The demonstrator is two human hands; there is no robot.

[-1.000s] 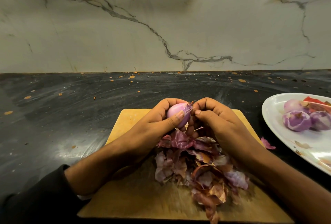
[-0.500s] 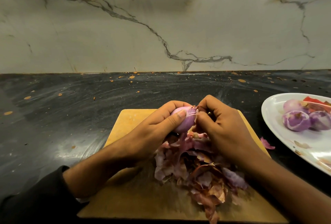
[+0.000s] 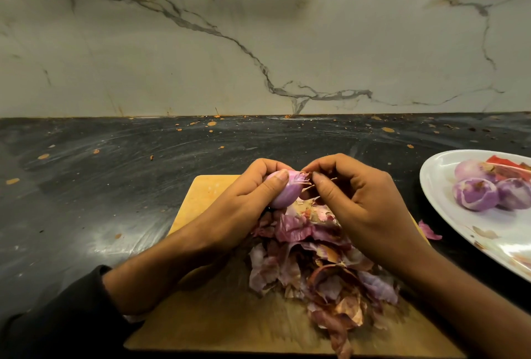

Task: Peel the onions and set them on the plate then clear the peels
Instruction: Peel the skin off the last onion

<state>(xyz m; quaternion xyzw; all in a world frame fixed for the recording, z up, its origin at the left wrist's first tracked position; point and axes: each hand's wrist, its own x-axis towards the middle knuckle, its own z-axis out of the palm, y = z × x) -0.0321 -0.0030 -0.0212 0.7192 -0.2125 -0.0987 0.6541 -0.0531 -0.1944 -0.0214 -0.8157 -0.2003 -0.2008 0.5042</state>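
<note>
Left hand (image 3: 244, 200) grips the onion (image 3: 283, 193) above the board (image 3: 207, 195), over the peels (image 3: 316, 266), so scraps drop there. Right hand (image 3: 359, 203) fingers pinch its tip skin. Plate (image 3: 448, 215) waits at 3 o'clock.

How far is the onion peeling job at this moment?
Done: three peeled onions lie on the white plate. In hand: the left hand grips another onion while the right hand pinches its tip skin. Left: plating this onion and clearing the peels piled on the cutting board.
</note>
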